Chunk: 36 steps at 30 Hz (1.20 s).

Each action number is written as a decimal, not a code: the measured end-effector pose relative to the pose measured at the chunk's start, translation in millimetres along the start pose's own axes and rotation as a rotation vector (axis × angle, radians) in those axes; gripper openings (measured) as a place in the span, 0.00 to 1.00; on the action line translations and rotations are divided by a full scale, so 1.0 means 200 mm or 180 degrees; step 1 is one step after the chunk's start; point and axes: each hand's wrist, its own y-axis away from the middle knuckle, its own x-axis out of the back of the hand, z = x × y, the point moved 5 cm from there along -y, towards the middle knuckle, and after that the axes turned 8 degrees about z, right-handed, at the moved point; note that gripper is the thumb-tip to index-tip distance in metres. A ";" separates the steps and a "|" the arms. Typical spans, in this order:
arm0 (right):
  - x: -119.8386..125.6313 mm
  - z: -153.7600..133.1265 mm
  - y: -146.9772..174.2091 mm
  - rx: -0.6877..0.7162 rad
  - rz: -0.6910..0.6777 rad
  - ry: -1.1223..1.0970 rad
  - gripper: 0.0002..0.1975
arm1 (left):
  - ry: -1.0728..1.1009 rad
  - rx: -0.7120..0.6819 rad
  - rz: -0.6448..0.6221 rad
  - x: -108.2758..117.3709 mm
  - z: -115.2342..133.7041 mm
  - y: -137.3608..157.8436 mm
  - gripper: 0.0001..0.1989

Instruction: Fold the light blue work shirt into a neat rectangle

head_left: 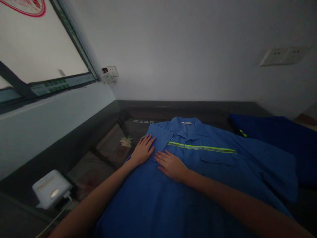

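A blue work shirt (190, 168) lies face up over the dark table, its collar toward the wall. A yellow-green reflective stripe crosses its chest. On the left side the sleeve is folded inward over the front; the other sleeve spreads out to the right. My left hand (144, 149) rests flat on the folded sleeve near the shirt's left edge, fingers stretched out. Just to the right, my right hand (170, 165) lies flat on the shirt front beside the folded part, with a ring on one finger. Neither hand grips the cloth.
A darker blue folded garment (269, 132) lies at the right. On the left stands a white box-shaped device (52, 188) with a cable. The glossy dark table (163, 112) meets the wall behind. Wall sockets (284, 55) and a window (44, 43) are above.
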 end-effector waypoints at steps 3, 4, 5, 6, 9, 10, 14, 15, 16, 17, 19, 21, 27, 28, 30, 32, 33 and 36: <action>-0.01 0.01 0.01 -0.0020 -0.0017 -0.0069 0.21 | 0.1030 0.0483 0.0739 0.11 -0.09 -0.01 0.22; -0.01 0.01 0.01 -0.0018 -0.0020 -0.0089 0.21 | 0.1357 0.0687 0.1048 0.15 -0.13 -0.01 0.21; -0.01 0.01 0.01 -0.0015 -0.0020 -0.0106 0.21 | 0.1616 0.0894 0.1324 0.19 -0.18 -0.01 0.20; -0.01 0.01 0.01 -0.0013 -0.0018 -0.0121 0.21 | 0.1782 0.1091 0.1525 0.23 -0.23 0.00 0.19; -0.02 0.01 0.00 -0.0028 -0.0032 -0.0148 0.22 | 0.1729 0.1429 0.1532 0.32 -0.34 0.02 0.16; -0.01 0.01 0.00 -0.0035 -0.0031 -0.0153 0.22 | 0.1572 0.1342 0.1321 0.34 -0.34 0.03 0.16; 0.02 0.01 0.00 -0.0062 0.0130 -0.0132 0.21 | 0.0940 0.0140 -0.0185 0.34 -0.21 0.09 0.27; 0.03 0.01 0.00 -0.0091 0.0204 -0.0121 0.21 | 0.0796 -0.0118 -0.0476 0.33 -0.17 0.12 0.33; 0.05 0.02 0.00 -0.0128 0.0275 -0.0115 0.20 | 0.0631 -0.0287 -0.0640 0.31 -0.14 0.14 0.37; 0.05 0.02 0.00 -0.0166 0.0331 -0.0119 0.19 | 0.0448 -0.0376 -0.0672 0.30 -0.12 0.16 0.40; 0.06 0.02 0.01 -0.0208 0.0393 -0.0141 0.18 | 0.0101 -0.0403 -0.0475 0.28 -0.09 0.17 0.40; 0.06 0.02 0.01 -0.0188 0.0412 -0.0161 0.17 | -0.0104 -0.0325 -0.0193 0.26 -0.08 0.17 0.36; 0.05 0.03 0.01 -0.0181 0.0402 -0.0167 0.17 | 0.0021 0.0136 0.0326 0.24 -0.18 0.18 0.24; 0.05 0.03 0.01 -0.0179 0.0391 -0.0181 0.18 | 0.0068 0.0212 0.0353 0.24 -0.20 0.18 0.23; 0.05 0.03 0.01 -0.0174 0.0367 -0.0213 0.18 | 0.0122 0.0348 0.0397 0.25 -0.25 0.19 0.21; 0.04 0.03 0.01 -0.0180 0.0341 -0.0235 0.18 | 0.0216 0.0403 0.0427 0.26 -0.28 0.20 0.17; 0.04 0.03 0.02 -0.0189 0.0330 -0.0245 0.18 | 0.0301 0.0400 0.0438 0.26 -0.29 0.20 0.15; 0.05 0.03 0.02 -0.0223 0.0339 -0.0312 0.17 | 0.0567 0.0281 0.0391 0.27 -0.30 0.20 0.10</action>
